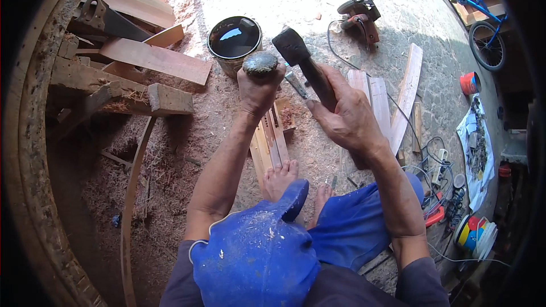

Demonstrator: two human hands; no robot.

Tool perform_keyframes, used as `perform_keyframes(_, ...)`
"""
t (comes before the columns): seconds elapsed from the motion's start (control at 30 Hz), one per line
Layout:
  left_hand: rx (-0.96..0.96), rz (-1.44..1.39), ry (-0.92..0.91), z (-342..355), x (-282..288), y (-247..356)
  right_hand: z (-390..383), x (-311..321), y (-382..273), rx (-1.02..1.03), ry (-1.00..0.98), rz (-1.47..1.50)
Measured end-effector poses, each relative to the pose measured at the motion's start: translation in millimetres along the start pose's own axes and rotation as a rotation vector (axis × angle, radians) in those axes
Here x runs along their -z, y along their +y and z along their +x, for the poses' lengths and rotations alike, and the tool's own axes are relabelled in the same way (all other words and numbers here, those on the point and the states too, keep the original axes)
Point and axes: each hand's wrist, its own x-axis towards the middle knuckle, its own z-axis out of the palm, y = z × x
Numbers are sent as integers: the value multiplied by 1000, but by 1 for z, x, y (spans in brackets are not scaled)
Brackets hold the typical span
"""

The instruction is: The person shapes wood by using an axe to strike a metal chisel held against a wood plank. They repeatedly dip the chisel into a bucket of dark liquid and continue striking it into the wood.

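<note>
My left hand grips an upright tool, probably a chisel, showing its round, battered top. To its right, my right hand is closed round the handle of a dark-headed hammer, raised beside that top. A narrow metal piece shows between the hands; what it belongs to I cannot tell. Beneath them, narrow wooden boards with dark slots lie on the ground, and my bare left foot rests on them. My knees are in blue trousers.
Planks, a handsaw and timber beams fill the left. A bucket of dark liquid stands ahead, a corded power saw farther right. Loose boards, cables, a power strip and a blue bicycle are on the right.
</note>
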Motion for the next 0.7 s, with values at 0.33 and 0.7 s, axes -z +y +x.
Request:
perform_keyframes(0.33,-46,77,-17,-9,8,3,8,-9,27,-68,47,97)
perform_keyframes(0.7,-136,202,-34,-20,7,1,4,9,35,-164,62,55)
